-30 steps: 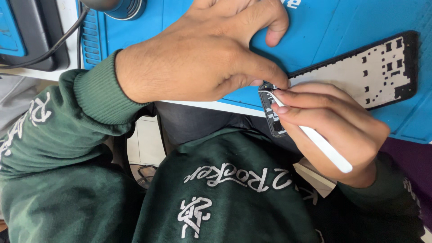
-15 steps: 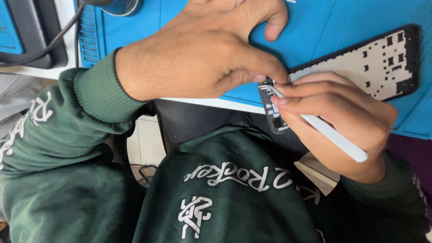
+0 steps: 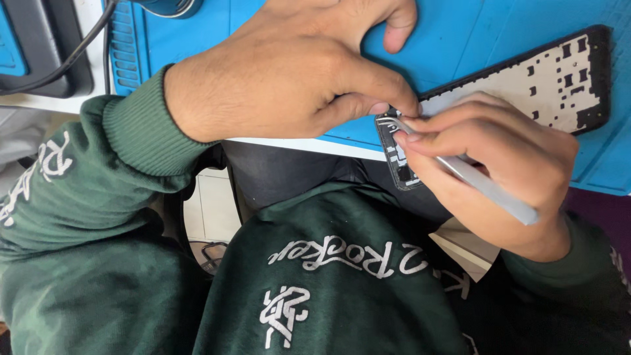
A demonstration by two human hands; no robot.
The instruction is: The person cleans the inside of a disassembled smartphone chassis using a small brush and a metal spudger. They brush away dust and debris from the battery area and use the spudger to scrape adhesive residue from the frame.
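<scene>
Left hand presses down on the near end of the phone frame, thumb and forefinger pinched together on its corner (the frame overhangs the blue mat's near edge). Right hand, just beside it, has fingers clamped around slim metal tweezers, tips touching that same corner. Black cable trails left of the mat.

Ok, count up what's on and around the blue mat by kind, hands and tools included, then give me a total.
Hands: 2, left hand and right hand
Phone frames: 1, phone frame
Hand tools: 1, silver tweezers
Blue mats: 1, blue mat
Black cables: 1, black cable
Total: 6
</scene>
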